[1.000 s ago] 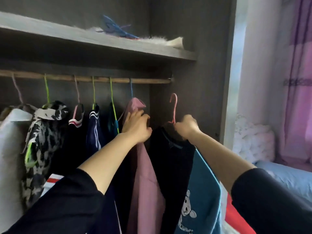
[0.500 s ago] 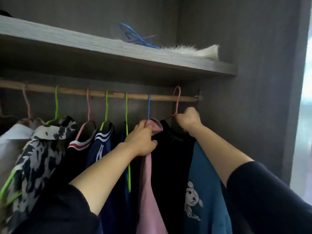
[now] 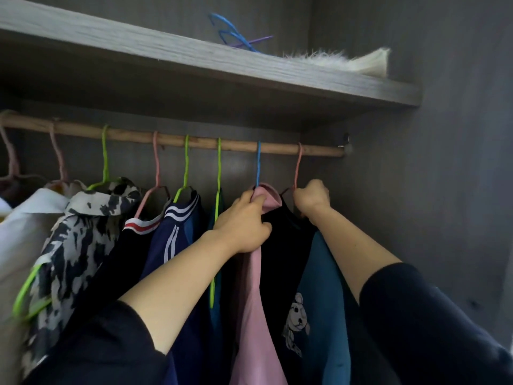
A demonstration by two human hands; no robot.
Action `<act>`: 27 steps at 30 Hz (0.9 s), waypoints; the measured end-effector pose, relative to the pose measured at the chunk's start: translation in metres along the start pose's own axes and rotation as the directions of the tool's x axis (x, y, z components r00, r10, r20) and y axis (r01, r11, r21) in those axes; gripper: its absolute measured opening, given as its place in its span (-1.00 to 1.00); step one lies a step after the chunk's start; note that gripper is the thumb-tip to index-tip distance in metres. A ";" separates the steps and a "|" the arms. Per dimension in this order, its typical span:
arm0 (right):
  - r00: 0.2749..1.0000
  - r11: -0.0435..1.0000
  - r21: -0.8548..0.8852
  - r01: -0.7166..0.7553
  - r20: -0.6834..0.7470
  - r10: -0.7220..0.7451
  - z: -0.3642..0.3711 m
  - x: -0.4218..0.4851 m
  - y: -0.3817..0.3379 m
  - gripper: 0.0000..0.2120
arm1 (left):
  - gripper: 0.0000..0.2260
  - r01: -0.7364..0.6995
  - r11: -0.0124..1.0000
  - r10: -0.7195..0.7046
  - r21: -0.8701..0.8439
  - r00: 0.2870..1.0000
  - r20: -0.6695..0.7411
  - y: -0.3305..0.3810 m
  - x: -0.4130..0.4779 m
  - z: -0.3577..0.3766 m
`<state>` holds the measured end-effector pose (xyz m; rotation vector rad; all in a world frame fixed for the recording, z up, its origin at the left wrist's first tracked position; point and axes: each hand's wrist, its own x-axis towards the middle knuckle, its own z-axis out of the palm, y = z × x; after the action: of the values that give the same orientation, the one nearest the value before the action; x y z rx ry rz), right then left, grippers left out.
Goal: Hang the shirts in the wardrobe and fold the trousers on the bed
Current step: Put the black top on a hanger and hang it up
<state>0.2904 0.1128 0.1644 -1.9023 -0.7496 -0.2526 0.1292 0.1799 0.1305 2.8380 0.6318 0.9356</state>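
Observation:
A black and teal shirt with a bear print point(image 3: 313, 287) hangs on a pink hanger point(image 3: 298, 168), whose hook sits over the wooden rail point(image 3: 238, 145) at the far right. My right hand point(image 3: 312, 197) grips that hanger at its neck. Left of it a pink shirt point(image 3: 256, 295) hangs from a blue hanger point(image 3: 258, 165). My left hand point(image 3: 244, 220) grips the pink shirt at its collar. Several other garments hang along the rail to the left.
A grey shelf point(image 3: 194, 59) runs above the rail, carrying loose blue hangers point(image 3: 233, 34) and a white furry item point(image 3: 341, 61). The wardrobe's side wall point(image 3: 444, 176) stands close on the right. Green hangers point(image 3: 219, 212) hang among the clothes.
The pink hanger with the bear shirt rose and its hook went over the rail. My view came closer and turned left, so the bed and curtain left the frame.

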 end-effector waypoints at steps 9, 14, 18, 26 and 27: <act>0.987 0.965 -0.211 0.158 0.037 -0.154 -0.015 -0.036 0.008 -0.65 | -0.56 -0.023 0.995 0.006 -0.100 0.985 -0.174 0.010 -0.026 -0.006; 0.933 0.865 -0.372 0.335 0.002 -0.361 -0.039 -0.081 0.013 -0.67 | -0.62 -0.064 0.994 0.047 -0.089 0.981 -0.188 0.018 -0.055 -0.010; 0.919 0.832 -0.415 0.369 0.028 -0.394 -0.057 -0.128 0.016 -0.65 | -0.62 -0.118 0.990 0.102 -0.073 0.976 -0.190 0.029 -0.085 -0.013; 0.938 0.791 -0.560 0.247 -0.067 -0.340 -0.103 -0.244 0.045 -0.64 | -0.69 -0.273 0.956 0.255 -0.103 0.953 -0.162 0.069 -0.169 0.005; 0.940 0.798 -0.558 0.226 -0.089 -0.329 -0.109 -0.261 0.052 -0.65 | -0.70 -0.281 0.950 0.260 -0.134 0.953 -0.154 0.075 -0.181 0.011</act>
<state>0.1341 -0.0986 0.0472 -2.2484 -0.8987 -0.8992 0.0302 0.0378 0.0377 2.7830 0.1677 1.1697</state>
